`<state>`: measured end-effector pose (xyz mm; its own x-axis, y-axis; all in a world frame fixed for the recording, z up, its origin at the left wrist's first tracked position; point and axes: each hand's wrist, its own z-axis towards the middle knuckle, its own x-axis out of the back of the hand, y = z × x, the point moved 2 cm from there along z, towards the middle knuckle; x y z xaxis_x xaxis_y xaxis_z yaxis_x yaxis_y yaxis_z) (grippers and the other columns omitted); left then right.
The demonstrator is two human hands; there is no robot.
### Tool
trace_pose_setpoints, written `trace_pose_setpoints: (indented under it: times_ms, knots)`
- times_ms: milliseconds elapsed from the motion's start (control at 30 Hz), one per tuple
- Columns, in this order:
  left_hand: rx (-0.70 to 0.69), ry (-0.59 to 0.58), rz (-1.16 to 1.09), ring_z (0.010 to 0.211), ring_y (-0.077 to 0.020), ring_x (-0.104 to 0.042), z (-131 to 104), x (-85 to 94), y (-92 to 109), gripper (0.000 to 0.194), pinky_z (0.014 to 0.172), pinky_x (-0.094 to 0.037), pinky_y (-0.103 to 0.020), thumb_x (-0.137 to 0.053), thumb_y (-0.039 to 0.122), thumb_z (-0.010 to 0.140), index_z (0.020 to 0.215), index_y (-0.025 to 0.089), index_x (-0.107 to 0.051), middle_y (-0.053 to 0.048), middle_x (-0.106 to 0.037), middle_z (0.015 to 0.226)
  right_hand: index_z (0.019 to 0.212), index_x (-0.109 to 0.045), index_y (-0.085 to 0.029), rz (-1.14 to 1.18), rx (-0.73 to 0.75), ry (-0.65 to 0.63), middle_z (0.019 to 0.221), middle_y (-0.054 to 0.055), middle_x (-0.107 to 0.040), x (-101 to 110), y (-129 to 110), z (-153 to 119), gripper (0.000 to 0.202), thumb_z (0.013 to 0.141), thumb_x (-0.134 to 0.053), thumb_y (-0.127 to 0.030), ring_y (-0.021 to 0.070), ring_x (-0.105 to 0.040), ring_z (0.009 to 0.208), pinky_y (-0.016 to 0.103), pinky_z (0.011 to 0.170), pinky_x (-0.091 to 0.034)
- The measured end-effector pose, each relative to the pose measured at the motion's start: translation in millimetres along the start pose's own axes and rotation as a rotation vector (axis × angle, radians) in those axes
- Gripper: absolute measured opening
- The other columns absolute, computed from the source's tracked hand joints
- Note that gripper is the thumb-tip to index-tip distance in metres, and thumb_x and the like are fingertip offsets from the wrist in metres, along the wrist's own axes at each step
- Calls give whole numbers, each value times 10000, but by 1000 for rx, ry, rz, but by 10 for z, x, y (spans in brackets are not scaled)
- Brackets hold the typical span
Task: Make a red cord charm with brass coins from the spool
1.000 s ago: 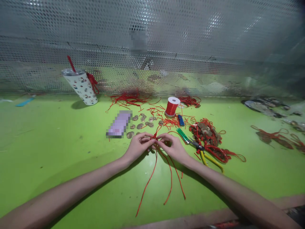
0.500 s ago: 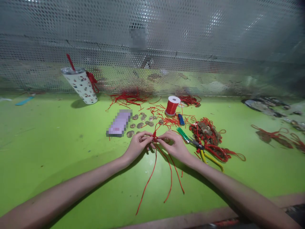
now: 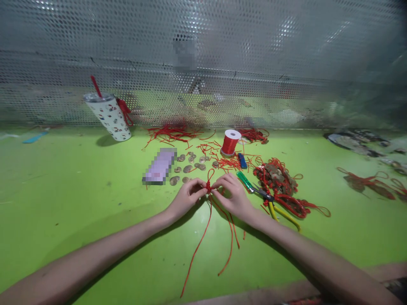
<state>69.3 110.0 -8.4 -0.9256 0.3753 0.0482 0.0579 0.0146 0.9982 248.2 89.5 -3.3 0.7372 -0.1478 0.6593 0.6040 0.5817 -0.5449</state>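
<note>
The left hand forms a closed grip: thumb and fingertips pinch the left side of the red knotted cord. The right hand is at the opposite side, its thumb and index tips drawn nearly together at the knot; whether that grip clamps a strand is too small to tell. The knot is positioned between the two sets of fingertips, above the green surface. A narrow loop projects from the far side of the knot; long strands trail from the near side toward the front edge.

Beyond the left hand are loose coins, some overlapping. A lavender rectangular item, obscured by pixelation, lies to their left. Beyond the right hand lies a green lighter-shaped item. Pliers with yellow on the handles lie beside a pile of coins strung with red cord.

Farther out, a spool of red cord stands on end among short cord clippings. A patterned white tumbler with a red straw stands at far left, before a perforated metal screen.
</note>
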Motion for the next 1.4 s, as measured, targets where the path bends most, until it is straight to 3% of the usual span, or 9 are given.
trace_pose_setpoints:
  times_ms: [233,400,667,967,1233,1400]
  knots:
    - [-6,-16,-18,670,-133,-553,-14,-3,-13,197,567,-412,-230,-701,311,785,881,166,-609,4,-593,748,838,-627,-213,18,-6,-11,829,57,-643,-20,-39,-12,69,905,-643,-224,227,-561,818,373,750,-435]
    - [-28,65,-17,694,-139,-566,-15,28,-16,236,587,-432,-234,-728,342,785,899,171,-612,-4,-605,780,788,-589,-219,129,-66,1,857,62,-635,-27,-58,5,117,893,-640,-226,231,-570,857,386,786,-461]
    - [-74,100,-9,720,-125,-570,3,29,-10,262,667,-481,-244,-746,335,773,903,157,-606,-16,-618,870,913,-608,-203,436,-310,-131,853,30,-676,-76,-37,1,99,923,-603,-302,181,-635,779,334,748,-507]
    - [-71,98,35,693,-118,-563,-3,13,-39,267,606,-452,-228,-749,341,771,909,162,-606,-17,-615,882,896,-606,-208,628,-465,-56,825,9,-663,-188,17,-17,226,856,-682,-418,163,-627,741,310,701,-522]
    - [-142,180,119,635,-94,-491,-45,2,-7,252,521,-384,-204,-722,291,807,976,181,-571,-13,-612,932,855,-633,-194,695,-525,-9,811,15,-666,-210,26,-29,160,799,-707,-325,171,-638,739,325,719,-529]
    - [-232,169,193,726,-120,-550,-113,-24,32,192,605,-446,-223,-675,248,858,1014,198,-575,-15,-637,944,918,-611,-206,694,-520,14,902,33,-679,-217,14,-32,206,790,-723,-323,184,-670,809,342,771,-546]
